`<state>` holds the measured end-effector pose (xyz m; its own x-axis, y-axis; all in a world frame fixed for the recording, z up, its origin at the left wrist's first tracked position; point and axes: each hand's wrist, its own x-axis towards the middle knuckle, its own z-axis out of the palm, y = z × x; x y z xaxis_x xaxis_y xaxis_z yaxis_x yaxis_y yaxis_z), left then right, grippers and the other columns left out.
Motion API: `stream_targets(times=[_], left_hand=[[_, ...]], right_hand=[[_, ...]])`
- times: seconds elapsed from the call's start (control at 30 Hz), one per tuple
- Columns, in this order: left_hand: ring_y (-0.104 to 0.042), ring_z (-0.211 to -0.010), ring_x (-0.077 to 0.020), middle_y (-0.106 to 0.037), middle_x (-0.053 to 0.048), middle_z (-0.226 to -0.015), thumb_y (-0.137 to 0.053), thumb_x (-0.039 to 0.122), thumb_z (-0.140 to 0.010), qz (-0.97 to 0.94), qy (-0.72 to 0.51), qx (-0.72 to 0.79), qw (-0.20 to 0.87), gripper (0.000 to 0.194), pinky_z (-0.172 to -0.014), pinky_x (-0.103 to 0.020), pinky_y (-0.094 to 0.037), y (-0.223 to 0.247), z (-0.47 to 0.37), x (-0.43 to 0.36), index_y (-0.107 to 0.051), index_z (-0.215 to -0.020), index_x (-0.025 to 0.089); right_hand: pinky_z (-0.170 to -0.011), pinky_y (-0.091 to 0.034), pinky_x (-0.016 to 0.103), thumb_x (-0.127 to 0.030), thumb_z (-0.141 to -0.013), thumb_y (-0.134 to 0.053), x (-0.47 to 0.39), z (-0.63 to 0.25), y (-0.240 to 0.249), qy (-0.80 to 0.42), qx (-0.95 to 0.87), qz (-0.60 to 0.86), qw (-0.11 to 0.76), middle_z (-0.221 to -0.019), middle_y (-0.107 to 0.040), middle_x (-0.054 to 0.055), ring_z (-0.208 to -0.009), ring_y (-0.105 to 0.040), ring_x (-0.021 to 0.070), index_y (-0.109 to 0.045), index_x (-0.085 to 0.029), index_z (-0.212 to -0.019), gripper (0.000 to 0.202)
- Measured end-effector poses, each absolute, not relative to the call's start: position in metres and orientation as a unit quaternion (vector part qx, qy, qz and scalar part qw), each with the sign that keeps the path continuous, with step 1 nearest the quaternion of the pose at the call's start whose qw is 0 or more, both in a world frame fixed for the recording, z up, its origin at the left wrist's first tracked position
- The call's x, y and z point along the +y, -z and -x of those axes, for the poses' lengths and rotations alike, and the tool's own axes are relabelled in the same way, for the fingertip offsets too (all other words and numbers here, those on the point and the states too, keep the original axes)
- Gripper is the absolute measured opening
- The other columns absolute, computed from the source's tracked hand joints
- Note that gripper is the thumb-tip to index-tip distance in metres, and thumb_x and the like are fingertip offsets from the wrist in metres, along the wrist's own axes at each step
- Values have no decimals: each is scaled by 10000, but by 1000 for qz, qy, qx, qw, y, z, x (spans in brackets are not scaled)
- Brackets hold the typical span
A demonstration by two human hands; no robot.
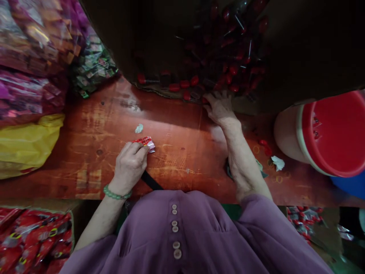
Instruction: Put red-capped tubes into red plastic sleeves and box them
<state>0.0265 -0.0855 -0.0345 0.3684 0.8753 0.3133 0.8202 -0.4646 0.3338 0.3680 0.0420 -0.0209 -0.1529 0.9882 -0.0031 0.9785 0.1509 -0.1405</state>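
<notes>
The left hand [129,165] rests on the red wooden table [176,129], with its fingers closed around a small red and white packet [145,143] that sticks out past the fingertips. The right hand [219,108] reaches far forward to the edge of a dark cardboard box [299,49], its fingers spread loosely over the red-handled pieces [196,80] there; I cannot tell if it grips any.

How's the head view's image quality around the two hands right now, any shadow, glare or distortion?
Head view: right hand reaches into a dim, shadowed pile of red-handled pieces; left hand, holding a red packet, is well lit; pale glare on the table; edges bend from wide-angle distortion.
</notes>
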Motion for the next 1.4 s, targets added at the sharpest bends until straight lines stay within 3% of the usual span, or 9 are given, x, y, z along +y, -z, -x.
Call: stream_targets(times=[0.13,0.23,0.4,0.57,0.7,0.87,1.2,1.4], left_hand=[[-593,-739,-194,-704,-53,-799,-579,260,-939,-796,-259,540,84,198,-705,-324,-476,36,-24,-84,-742,-830,232],[-619,-742,-189,-721,-47,-815,-637,366,-917,-771,-291,544,155,199,-718,-323,-493,37,-21,-83,-753,-819,237],[-671,-783,-186,-743,-31,-853,-605,472,-929,-758,-288,524,261,289,-773,-326,-523,27,-17,-78,-780,-884,246],[-623,-709,-180,-679,-50,-768,-542,380,-960,-770,-228,537,259,322,-682,-312,-484,18,-16,-73,-751,-823,177],[-603,-694,-183,-648,-49,-738,-565,308,-934,-773,-218,555,217,245,-652,-309,-464,22,-18,-74,-741,-827,176],[-650,-711,-174,-714,-21,-749,-682,279,-861,-750,-295,551,217,128,-677,-306,-502,19,-19,-79,-742,-771,210],[-676,-731,-129,-756,-24,-821,-765,226,-836,-797,-400,404,203,82,-705,-261,-553,3,-25,-97,-752,-909,193],[-673,-782,-136,-744,-26,-848,-721,212,-875,-824,-379,357,223,73,-757,-297,-565,7,-29,-104,-726,-946,198]], right_hand=[[-1039,-412,615,-256,-947,-595,34,-364,13,-81,-750,651,82,-1211,-700,159,-1194,-572,379,-681,-190,-1252,323],[-1007,-479,519,-315,-986,-544,8,-353,10,-147,-740,627,192,-1166,-732,133,-1117,-646,308,-703,-185,-1186,287],[-719,-556,299,-470,-945,-592,-43,-322,23,-364,-613,590,379,-830,-714,6,-723,-663,138,-652,-208,-1168,349],[-436,-428,165,-573,-814,-723,-73,-298,35,-553,-403,562,465,-674,-614,-74,-479,-539,50,-618,-231,-981,394],[-423,-411,156,-565,-743,-795,-89,-291,35,-638,-308,526,471,-729,-666,-58,-487,-549,44,-629,-235,-974,436],[-475,-438,158,-362,-641,-902,-107,-282,29,-695,-256,498,450,-816,-689,-43,-556,-575,43,-686,-230,-1036,469],[-393,-332,141,-377,-746,-824,-119,-258,7,-806,-284,355,379,-770,-688,-27,-470,-452,23,-735,-212,-1060,366],[-419,-363,128,-342,-760,-824,-117,-260,5,-830,-294,346,323,-848,-681,-15,-575,-540,44,-638,-184,-1157,466]])
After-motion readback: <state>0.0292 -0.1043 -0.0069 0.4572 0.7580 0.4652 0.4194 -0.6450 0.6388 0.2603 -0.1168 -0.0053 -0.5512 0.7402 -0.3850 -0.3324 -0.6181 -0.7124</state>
